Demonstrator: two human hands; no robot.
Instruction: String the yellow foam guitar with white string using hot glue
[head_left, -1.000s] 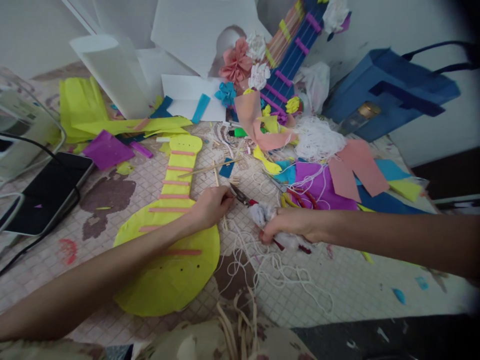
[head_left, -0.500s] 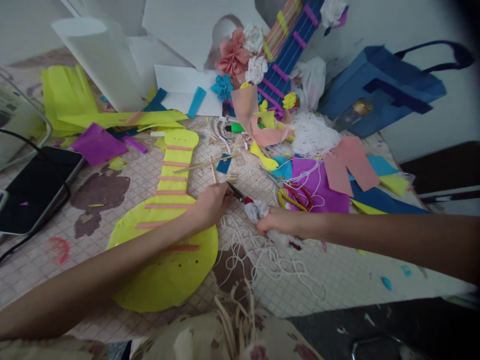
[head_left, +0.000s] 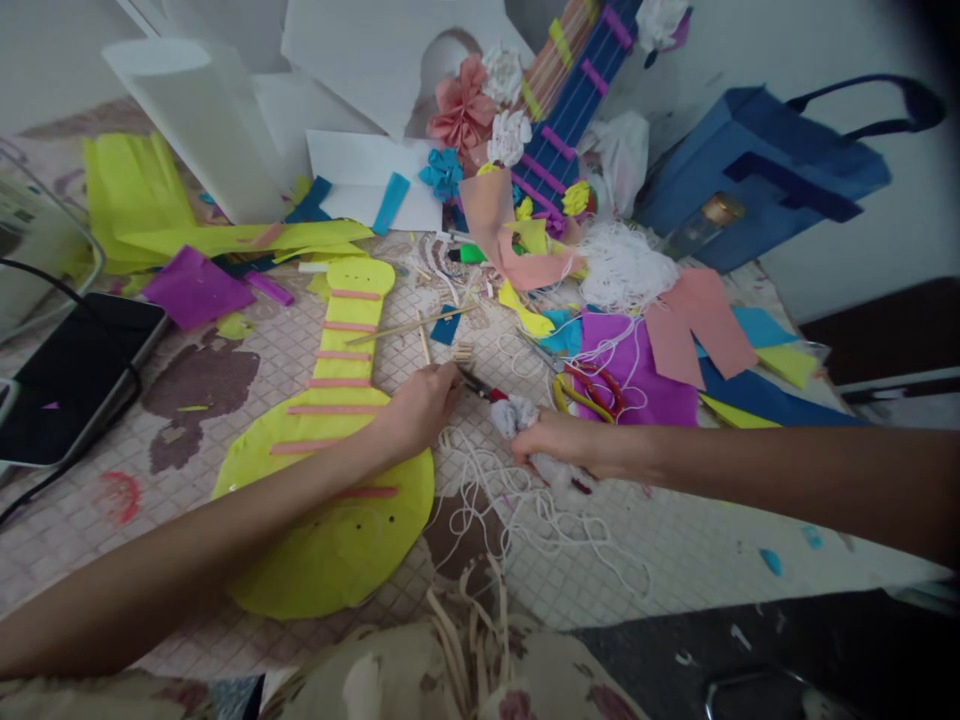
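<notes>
My left hand (head_left: 426, 405) is closed in a pinch, with a thin wooden stick (head_left: 424, 342) running up from its fingers. My right hand (head_left: 551, 438) grips pliers (head_left: 474, 382) with dark jaws and red on the handles, which are wrapped in white material. The jaws meet the left fingertips; what lies between them is hidden. Just above sit several short cut stick pieces (head_left: 463, 353). Under my left forearm lies a yellow guitar-shaped cutout (head_left: 352, 560) with pink strips across its neck and body. White string (head_left: 525, 510) is tangled below the pliers.
Scissors (head_left: 592, 392) with red and yellow handles lie on purple paper to the right. Behind are a white string bundle (head_left: 626, 265), a blue decorated guitar (head_left: 574, 110) and a blue bag (head_left: 765, 180). A phone (head_left: 75, 380) with a cable rests at left.
The pliers' jaws have turned slightly and come down a little at the left fingertips. Both hands stay nearly in place; the whole view has shifted slightly.
</notes>
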